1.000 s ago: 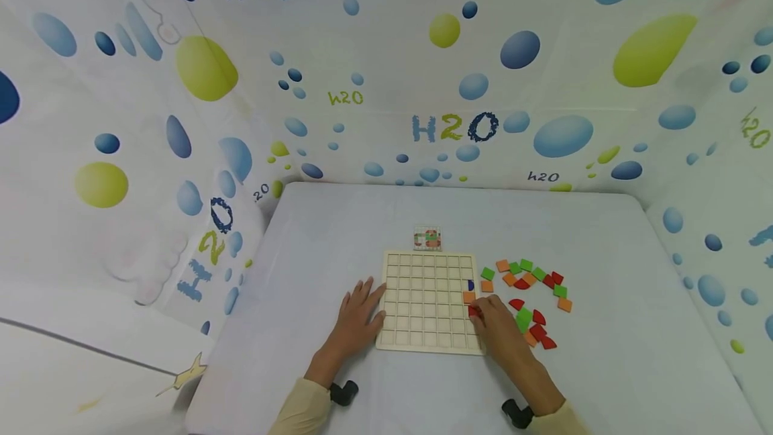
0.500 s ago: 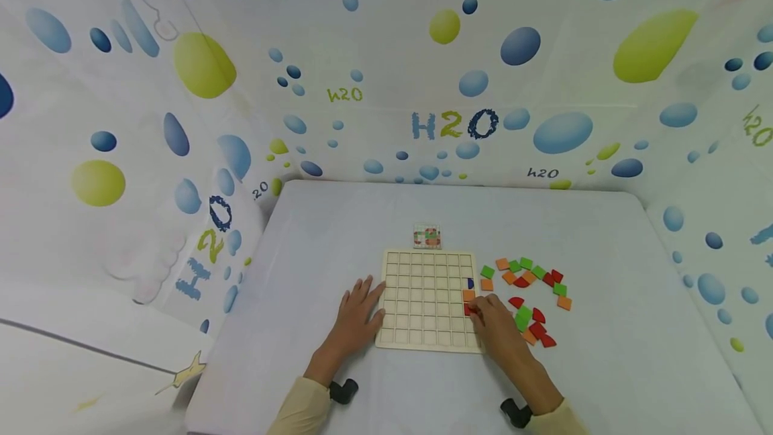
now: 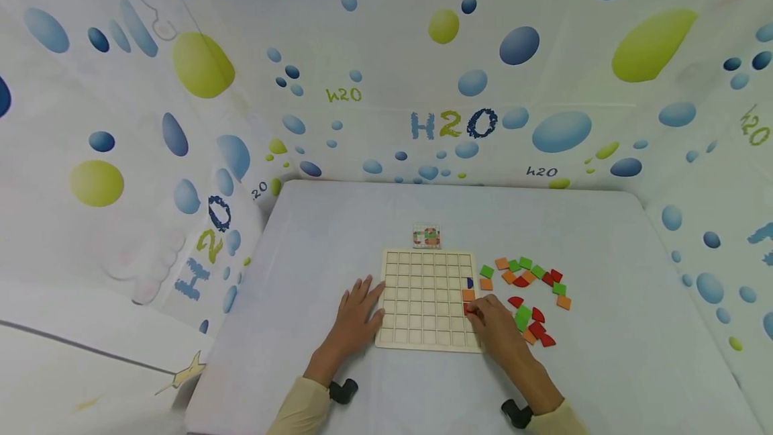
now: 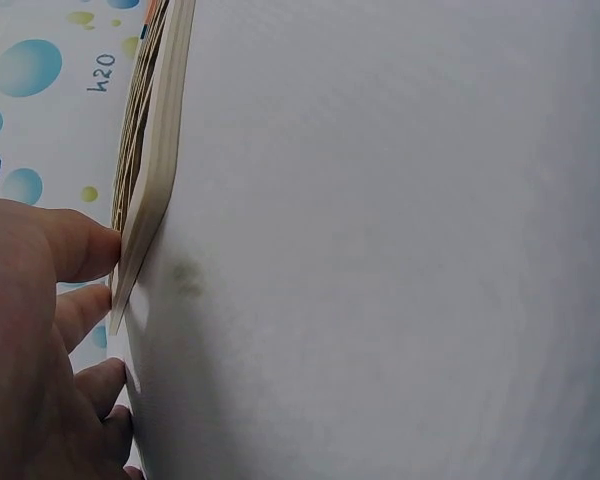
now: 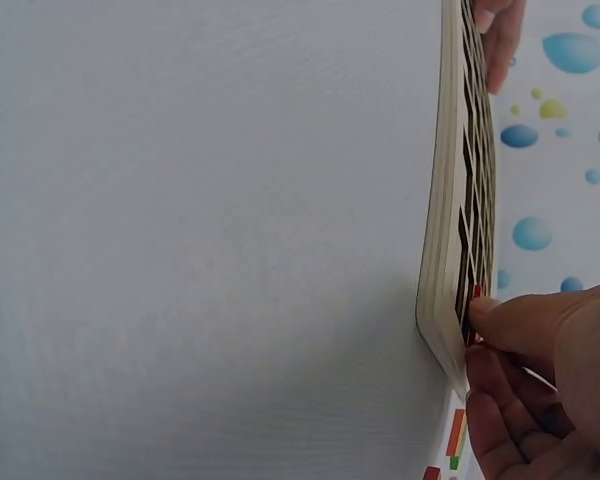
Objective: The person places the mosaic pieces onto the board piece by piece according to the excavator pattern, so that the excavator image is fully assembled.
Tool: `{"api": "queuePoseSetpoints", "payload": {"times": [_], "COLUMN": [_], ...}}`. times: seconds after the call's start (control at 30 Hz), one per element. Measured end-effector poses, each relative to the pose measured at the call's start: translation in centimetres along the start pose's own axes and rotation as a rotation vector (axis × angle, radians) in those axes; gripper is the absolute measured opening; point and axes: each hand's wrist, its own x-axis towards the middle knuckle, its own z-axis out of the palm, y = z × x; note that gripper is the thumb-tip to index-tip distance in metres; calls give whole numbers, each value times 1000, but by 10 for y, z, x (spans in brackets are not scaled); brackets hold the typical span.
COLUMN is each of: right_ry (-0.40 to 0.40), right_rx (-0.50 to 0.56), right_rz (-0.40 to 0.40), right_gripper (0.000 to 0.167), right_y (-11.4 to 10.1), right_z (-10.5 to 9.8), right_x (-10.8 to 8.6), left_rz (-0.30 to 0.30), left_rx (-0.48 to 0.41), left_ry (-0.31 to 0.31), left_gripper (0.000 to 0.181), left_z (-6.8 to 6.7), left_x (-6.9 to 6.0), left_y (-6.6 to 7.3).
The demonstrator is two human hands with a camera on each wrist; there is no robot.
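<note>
A pale wooden grid board [image 3: 423,297] lies on the white table. My left hand [image 3: 356,314] rests at its left edge with the fingers spread, and in the left wrist view the thumb touches the board's side. At the right column my right hand [image 3: 498,324] pinches a red tile [image 3: 466,309] at a cell, seen edge-on in the right wrist view, where the thumb and fingers hide most of it. Directly above that cell lies an orange square tile [image 3: 468,295]. Farther up sits a dark blue rounded piece [image 3: 470,282].
To the right of the board lie several loose green, orange and red tiles, such as a green tile [image 3: 523,317] and a red quarter-round tile [image 3: 538,314]. A small patterned card [image 3: 426,236] is behind the board. Printed cloth walls surround the table [image 3: 634,301].
My right hand has shifted the red tile slightly left, into line under the orange one. The left hand stays at the board's edge, and the view has tilted a little.
</note>
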Motion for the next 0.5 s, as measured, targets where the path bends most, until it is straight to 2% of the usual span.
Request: {"api": "queuePoseSetpoints", "payload": {"times": [0.17, 0.27, 0.5], "right_ry": [16, 33, 107], "right_rx": [9, 33, 42], "right_rz": [-17, 3, 106], "right_gripper": [18, 19, 28], "right_y": [5, 16, 53], "right_z": [-3, -8, -42], "right_x": [-1, 2, 13], "left_rz": [-3, -3, -6], "left_rx": [-11, -14, -5], "left_ry": [-4, -6, 2], "left_gripper": [58, 58, 58], "left_z": [-1, -1, 0], "left_x": [0, 0, 0], "left_y": [0, 0, 1]}}
